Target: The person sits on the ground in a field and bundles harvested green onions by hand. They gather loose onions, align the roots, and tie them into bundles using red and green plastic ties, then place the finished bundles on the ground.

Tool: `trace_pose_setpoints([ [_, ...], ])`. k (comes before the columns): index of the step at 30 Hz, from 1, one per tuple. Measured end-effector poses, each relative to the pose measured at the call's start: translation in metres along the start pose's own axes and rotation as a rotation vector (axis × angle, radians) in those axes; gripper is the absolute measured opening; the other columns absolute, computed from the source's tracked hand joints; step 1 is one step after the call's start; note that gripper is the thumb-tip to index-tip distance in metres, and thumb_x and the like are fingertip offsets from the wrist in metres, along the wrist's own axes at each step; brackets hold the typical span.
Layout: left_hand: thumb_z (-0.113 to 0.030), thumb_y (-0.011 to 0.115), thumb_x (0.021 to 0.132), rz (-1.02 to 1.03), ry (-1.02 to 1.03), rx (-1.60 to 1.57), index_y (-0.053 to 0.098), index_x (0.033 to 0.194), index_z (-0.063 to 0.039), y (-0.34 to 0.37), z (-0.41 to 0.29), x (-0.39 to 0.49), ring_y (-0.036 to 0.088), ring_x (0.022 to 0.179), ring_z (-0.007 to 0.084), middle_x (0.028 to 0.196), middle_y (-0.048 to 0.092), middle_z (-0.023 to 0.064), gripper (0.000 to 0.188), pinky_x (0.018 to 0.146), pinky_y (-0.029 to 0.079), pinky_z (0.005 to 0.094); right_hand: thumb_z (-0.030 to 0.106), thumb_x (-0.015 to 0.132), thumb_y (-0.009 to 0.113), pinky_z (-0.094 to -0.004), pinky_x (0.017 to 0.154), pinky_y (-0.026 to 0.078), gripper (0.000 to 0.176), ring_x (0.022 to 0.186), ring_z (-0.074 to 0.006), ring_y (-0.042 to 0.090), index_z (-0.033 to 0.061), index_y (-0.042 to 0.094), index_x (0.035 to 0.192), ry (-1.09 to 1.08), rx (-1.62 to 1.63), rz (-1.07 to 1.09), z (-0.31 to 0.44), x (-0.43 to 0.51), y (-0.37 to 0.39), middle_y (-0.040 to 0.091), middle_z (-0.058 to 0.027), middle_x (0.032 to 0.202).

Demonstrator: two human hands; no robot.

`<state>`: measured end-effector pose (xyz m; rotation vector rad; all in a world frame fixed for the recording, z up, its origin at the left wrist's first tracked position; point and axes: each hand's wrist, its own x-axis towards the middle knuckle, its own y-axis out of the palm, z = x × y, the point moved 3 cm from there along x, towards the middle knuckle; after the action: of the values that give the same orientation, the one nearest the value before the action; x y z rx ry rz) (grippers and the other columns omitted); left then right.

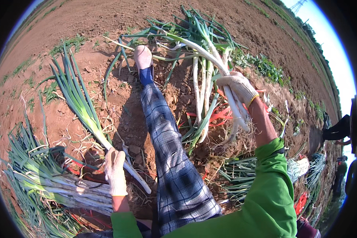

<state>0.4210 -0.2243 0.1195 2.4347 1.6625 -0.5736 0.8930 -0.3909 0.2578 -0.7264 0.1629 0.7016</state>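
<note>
My left hand (115, 172), in a white knit work glove, grips one green onion (87, 117) by its pale stalk. Its leaves point up and away to the left, and its root end hangs down to the right. In the same kind of glove, my right hand (236, 86) is closed around a few onion stalks (200, 49), roots toward me. Under and behind that hand more long green onions (202, 89) lie on the soil, partly hidden, with red plastic strips (221, 116) among them.
A big bundle of green onions (68, 190) lies at lower left. My outstretched leg (172, 148) in plaid trousers crosses the middle, ending in a pink shoe (143, 56). More onion bundles (297, 168) line the right, near a red plastic bundle (301, 203). Another person (337, 129) is at far right.
</note>
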Motion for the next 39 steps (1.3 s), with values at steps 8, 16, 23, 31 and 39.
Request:
trace_pose_setpoints([
  [8, -0.043, 0.070, 0.098, 0.719, -0.042, -1.099, 0.062, 0.132, -0.013, 0.152, -0.128, -0.007, 0.066, 0.079, 0.0110, 0.097, 0.068, -0.0002, 0.046, 0.068, 0.058, 0.0321, 0.010, 0.076, 0.074, -0.0354, 0.066, 0.055, 0.059, 0.073, -0.0187, 0.065, 0.0025, 0.052, 0.130, -0.295, -0.273, 0.321, 0.064, -0.231, 0.129, 0.067, -0.0098, 0.088],
  [16, -0.056, 0.059, 0.097, 0.341, 0.033, -1.511, 0.056, 0.134, -0.001, 0.020, -0.053, -0.008, 0.069, 0.097, 0.0363, 0.115, 0.068, 0.0228, 0.066, 0.085, 0.059, 0.0540, 0.010, 0.073, 0.076, -0.0417, 0.076, 0.059, 0.080, 0.084, -0.0350, 0.073, -0.0018, 0.045, 0.145, -0.698, -0.722, 0.354, 0.007, -0.330, 0.149, 0.068, -0.0226, 0.100],
  [23, -0.031, 0.067, 0.098, 0.462, 0.330, -1.525, 0.048, 0.146, -0.011, -0.059, -0.160, -0.029, 0.072, 0.082, 0.0253, 0.141, 0.063, 0.0128, 0.056, 0.073, 0.060, 0.0456, 0.016, 0.087, 0.073, -0.0451, 0.097, 0.049, 0.076, 0.112, -0.0388, 0.063, 0.0009, 0.038, 0.152, -0.386, -0.415, 0.735, 0.060, -0.339, 0.181, 0.058, -0.0277, 0.131],
  [31, -0.038, 0.075, 0.093, 0.599, 0.550, -1.195, 0.064, 0.117, -0.012, -0.117, -0.327, 0.013, 0.067, 0.070, 0.0199, 0.106, 0.071, 0.0076, 0.037, 0.058, 0.058, 0.0389, 0.008, 0.080, 0.082, -0.0308, 0.074, 0.055, 0.065, 0.083, -0.0173, 0.067, 0.0014, 0.053, 0.138, -0.099, 0.339, 1.136, 0.094, -0.303, 0.237, 0.067, -0.0070, 0.098],
  [39, -0.025, 0.080, 0.091, 0.152, -0.091, -0.717, 0.070, 0.110, -0.006, -0.027, -0.030, 0.024, 0.069, 0.078, 0.0152, 0.092, 0.070, 0.0039, 0.029, 0.066, 0.056, 0.0284, 0.022, 0.093, 0.075, -0.0297, 0.081, 0.051, 0.045, 0.089, -0.0162, 0.061, -0.0005, 0.059, 0.128, -0.276, -0.022, 0.863, 0.078, -0.201, 0.350, 0.067, -0.0041, 0.105],
])
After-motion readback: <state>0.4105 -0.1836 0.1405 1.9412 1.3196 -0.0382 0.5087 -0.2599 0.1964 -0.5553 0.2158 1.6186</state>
